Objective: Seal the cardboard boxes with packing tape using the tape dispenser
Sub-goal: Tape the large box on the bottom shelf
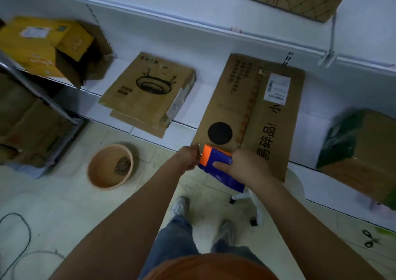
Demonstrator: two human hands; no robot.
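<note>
Right hand point(246, 166) grips blue-orange plastic tape dispenser point(216, 164) at 6 o'clock edge of long brown cardboard box point(252, 112); left hand point(188, 157) pinches at its orange end (tape itself unclear). Risk: box overhangs white shelf point(192, 100), may tip; tape may start crooked.

Dim, soft, blurred wide-angle edges

Tape dispenser point(216, 164) sat between left hand point(188, 157) and right hand point(246, 166), at near edge of long box point(252, 112) on shelf point(192, 100). Smaller box point(147, 91) lay beyond left hand, to its left. Basin point(110, 166) stood on floor left of left hand. Another box point(360, 151) right of right hand.
</note>
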